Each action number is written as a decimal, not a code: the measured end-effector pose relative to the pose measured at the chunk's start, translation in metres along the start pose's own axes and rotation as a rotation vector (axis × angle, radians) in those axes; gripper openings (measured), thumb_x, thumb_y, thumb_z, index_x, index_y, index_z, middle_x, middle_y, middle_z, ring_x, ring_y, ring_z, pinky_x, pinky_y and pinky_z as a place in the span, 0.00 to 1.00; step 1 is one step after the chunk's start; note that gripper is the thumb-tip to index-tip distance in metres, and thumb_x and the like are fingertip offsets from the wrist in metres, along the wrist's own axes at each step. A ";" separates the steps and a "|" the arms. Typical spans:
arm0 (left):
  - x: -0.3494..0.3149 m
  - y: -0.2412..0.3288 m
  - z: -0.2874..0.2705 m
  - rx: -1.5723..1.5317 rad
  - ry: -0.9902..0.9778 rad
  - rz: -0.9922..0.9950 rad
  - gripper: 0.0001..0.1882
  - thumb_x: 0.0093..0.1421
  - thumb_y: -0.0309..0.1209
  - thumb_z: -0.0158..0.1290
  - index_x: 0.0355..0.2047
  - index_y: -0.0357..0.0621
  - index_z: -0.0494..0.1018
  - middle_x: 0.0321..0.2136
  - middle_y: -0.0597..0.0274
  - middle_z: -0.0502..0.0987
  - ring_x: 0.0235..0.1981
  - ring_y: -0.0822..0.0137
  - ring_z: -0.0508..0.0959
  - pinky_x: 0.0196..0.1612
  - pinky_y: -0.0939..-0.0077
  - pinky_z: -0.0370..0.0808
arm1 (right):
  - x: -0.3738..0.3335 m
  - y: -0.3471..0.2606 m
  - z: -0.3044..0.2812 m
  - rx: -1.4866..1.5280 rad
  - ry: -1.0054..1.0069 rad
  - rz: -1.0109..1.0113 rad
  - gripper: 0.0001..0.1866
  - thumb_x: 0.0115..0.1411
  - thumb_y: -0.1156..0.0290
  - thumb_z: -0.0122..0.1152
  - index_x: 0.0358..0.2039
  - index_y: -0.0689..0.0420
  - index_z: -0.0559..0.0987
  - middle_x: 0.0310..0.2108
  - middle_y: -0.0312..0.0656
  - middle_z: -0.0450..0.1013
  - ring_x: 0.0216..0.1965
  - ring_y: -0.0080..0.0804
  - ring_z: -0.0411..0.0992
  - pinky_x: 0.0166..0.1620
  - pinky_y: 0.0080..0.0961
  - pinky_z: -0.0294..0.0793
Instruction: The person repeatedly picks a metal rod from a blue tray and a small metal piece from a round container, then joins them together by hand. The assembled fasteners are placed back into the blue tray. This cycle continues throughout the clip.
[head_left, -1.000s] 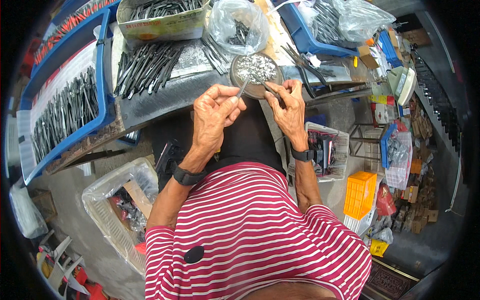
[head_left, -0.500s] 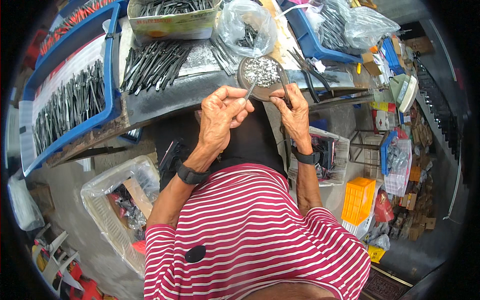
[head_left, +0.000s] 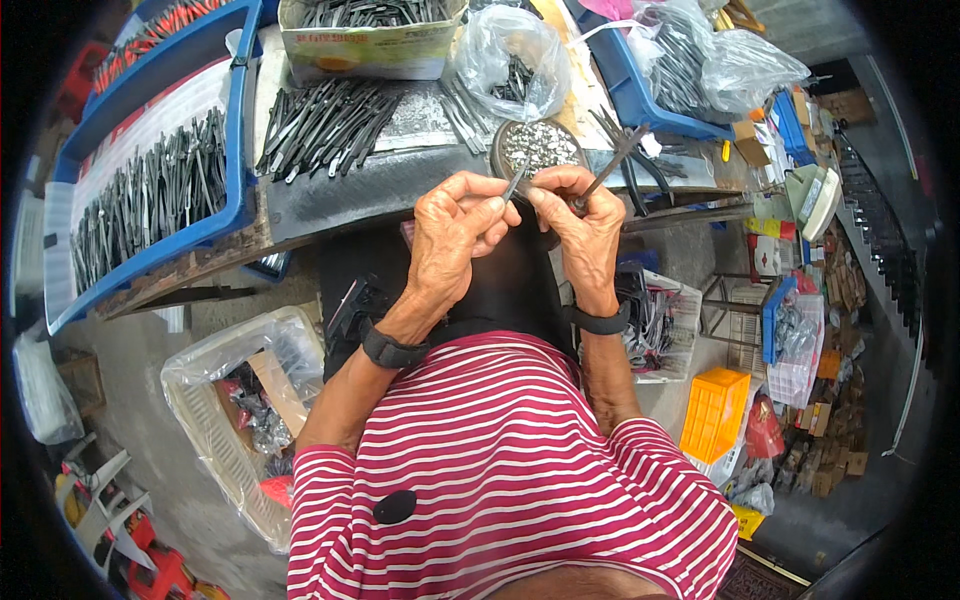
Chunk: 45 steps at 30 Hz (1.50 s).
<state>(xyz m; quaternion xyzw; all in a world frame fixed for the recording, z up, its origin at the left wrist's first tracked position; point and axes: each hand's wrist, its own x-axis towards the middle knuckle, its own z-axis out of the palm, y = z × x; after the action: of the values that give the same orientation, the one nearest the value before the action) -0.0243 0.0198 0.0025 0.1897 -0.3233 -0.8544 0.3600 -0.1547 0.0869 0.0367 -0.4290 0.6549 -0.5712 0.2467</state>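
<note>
My left hand is closed, pinching a thin grey metal strip between thumb and forefinger. Close beside it my right hand is closed around a slim dark tool, whose shaft slants up to the right; its exact kind is unclear. The fingertips of both hands nearly meet at the strip's end, and anything tiny between them is too small to make out. Just beyond them, at the bench edge, a round brown dish holds many small silvery pieces.
Dark metal strips lie piled on the bench, left of a clear plastic bag. A blue tray of strips stands at left. Pliers lie at right. Below are a lined crate and an orange crate.
My right hand has moved in toward my left, and the dark tool has swung from near upright to slanting right. My left hand still pinches the strip. The whole view has shifted slightly.
</note>
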 end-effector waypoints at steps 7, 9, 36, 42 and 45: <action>-0.001 0.003 -0.001 -0.006 0.011 0.037 0.09 0.55 0.23 0.50 0.37 0.32 0.69 0.23 0.59 0.75 0.19 0.81 0.66 0.19 0.92 0.60 | -0.002 -0.003 0.016 0.061 0.009 -0.052 0.06 0.50 0.79 0.62 0.30 0.61 0.76 0.23 0.33 0.72 0.23 0.14 0.67 0.26 0.10 0.65; -0.001 0.003 -0.001 0.001 0.011 0.044 0.09 0.55 0.23 0.50 0.36 0.32 0.70 0.23 0.59 0.75 0.19 0.81 0.66 0.19 0.92 0.60 | -0.003 -0.003 0.018 0.093 0.011 -0.046 0.07 0.50 0.80 0.63 0.31 0.61 0.76 0.24 0.34 0.73 0.24 0.15 0.68 0.28 0.10 0.67; 0.004 0.013 -0.002 -0.061 -0.134 -0.030 0.07 0.55 0.20 0.49 0.35 0.35 0.71 0.23 0.60 0.74 0.19 0.80 0.65 0.20 0.92 0.59 | 0.010 0.003 0.006 0.440 -0.073 0.087 0.16 0.45 0.84 0.64 0.34 0.60 0.70 0.24 0.38 0.72 0.22 0.19 0.67 0.24 0.13 0.65; 0.004 0.010 0.015 0.129 0.003 0.172 0.06 0.55 0.16 0.45 0.32 0.34 0.70 0.22 0.64 0.72 0.21 0.81 0.67 0.23 0.90 0.63 | 0.015 0.005 0.012 0.436 -0.020 0.070 0.20 0.45 0.84 0.63 0.40 0.63 0.71 0.24 0.37 0.73 0.22 0.20 0.67 0.27 0.13 0.65; 0.005 0.009 0.019 0.256 0.048 0.249 0.06 0.56 0.16 0.44 0.31 0.33 0.70 0.22 0.66 0.71 0.22 0.81 0.67 0.24 0.89 0.64 | 0.018 0.005 0.013 0.390 -0.017 0.074 0.21 0.46 0.83 0.63 0.43 0.65 0.71 0.25 0.37 0.73 0.23 0.19 0.67 0.28 0.13 0.66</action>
<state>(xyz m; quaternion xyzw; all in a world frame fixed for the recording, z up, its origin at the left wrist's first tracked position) -0.0338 0.0188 0.0214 0.2130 -0.4416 -0.7503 0.4434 -0.1545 0.0643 0.0323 -0.3536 0.5450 -0.6741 0.3516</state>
